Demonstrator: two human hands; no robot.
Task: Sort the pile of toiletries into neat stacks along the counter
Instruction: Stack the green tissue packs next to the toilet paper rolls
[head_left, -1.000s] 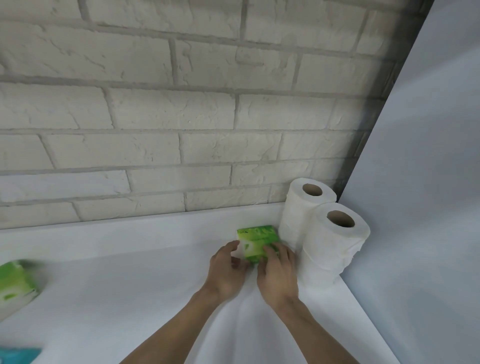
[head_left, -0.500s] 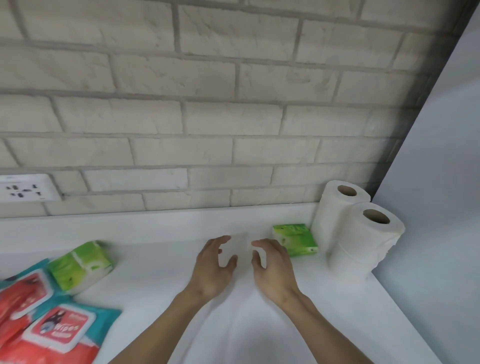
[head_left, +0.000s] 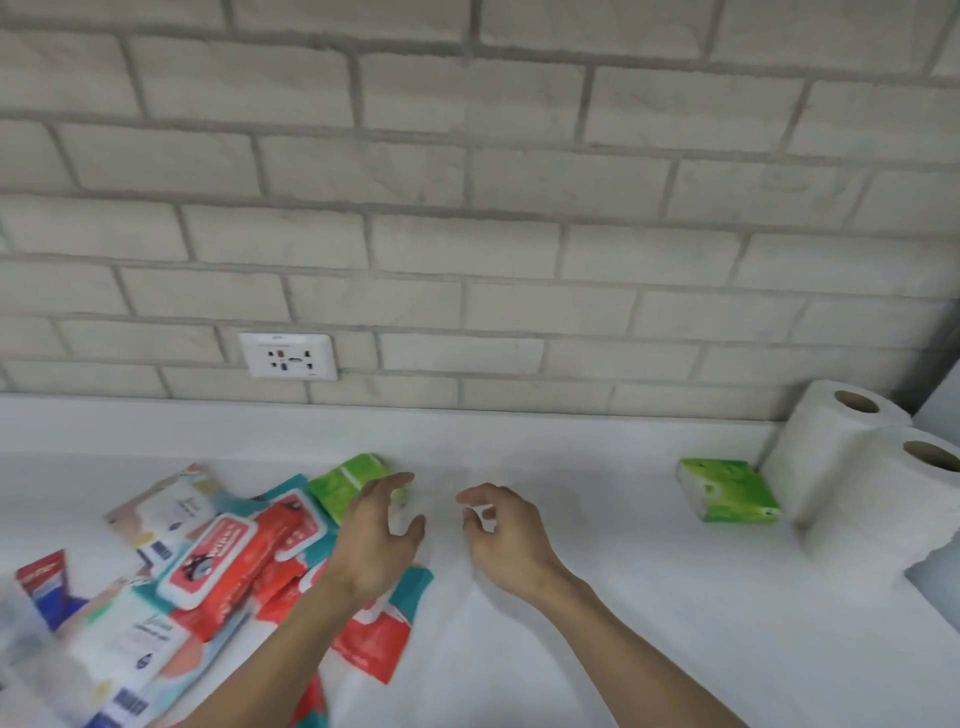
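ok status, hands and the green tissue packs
Left hand, right hand empty, fingers loose. Placed green pack beside toilet rolls. Second green pack at pile edge, by left hand. Nothing blocking.

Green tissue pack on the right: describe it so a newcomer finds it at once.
Find the two white toilet rolls in the right-hand corner by the brick wall. The green tissue pack lies just left of them. Unlike the other green pack, which sits in the pile beside the left hand, it lies alone.
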